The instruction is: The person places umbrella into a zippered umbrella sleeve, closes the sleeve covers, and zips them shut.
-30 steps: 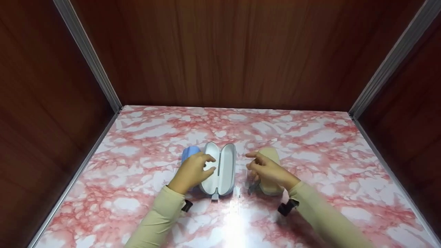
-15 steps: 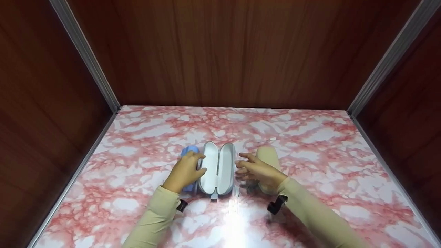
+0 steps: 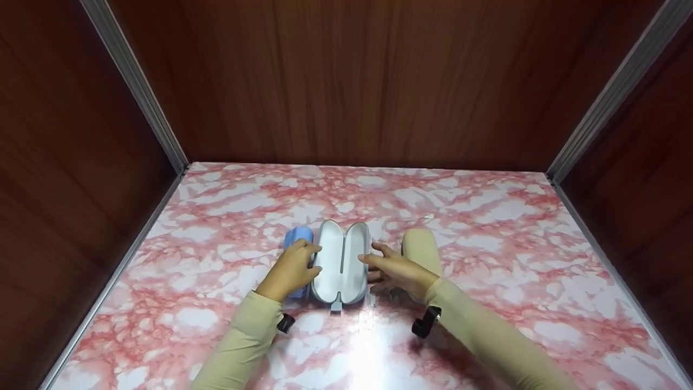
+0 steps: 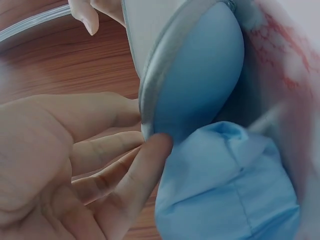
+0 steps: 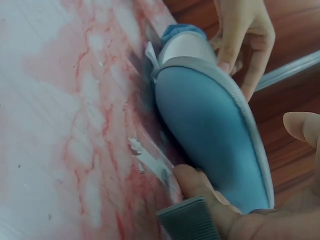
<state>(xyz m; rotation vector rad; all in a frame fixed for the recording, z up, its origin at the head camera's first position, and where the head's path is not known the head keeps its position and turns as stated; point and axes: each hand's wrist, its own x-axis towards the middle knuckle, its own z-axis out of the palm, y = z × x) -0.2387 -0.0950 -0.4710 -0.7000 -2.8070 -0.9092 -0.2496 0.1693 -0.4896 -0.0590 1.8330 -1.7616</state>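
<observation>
A light-blue glasses case [image 3: 354, 260] lies spread on the table, its white inside facing up and its zip tab [image 3: 336, 309] toward me. At its left half, my left hand [image 3: 289, 271] pinches the rim, one finger [image 4: 150, 155] against the blue outside. My right hand [image 3: 400, 271] is at the right half: the thumb reaches over the rim in the head view, and lower fingers [image 5: 192, 182] lie along the outer wall. A crumpled blue fabric item [image 4: 230, 185] sits left of the case, partly under my left hand.
To the right stands a beige oblong case [image 3: 422, 249], partly hidden by my right hand. The red-and-white marbled table [image 3: 487, 216] ends at dark wood panels [image 3: 346, 81] at the back and sides. A bright glare [image 3: 368, 352] falls on its front.
My right hand has moved left from near the beige case to the glasses case's right edge. My left hand has drawn back left from over the white inside to the left rim.
</observation>
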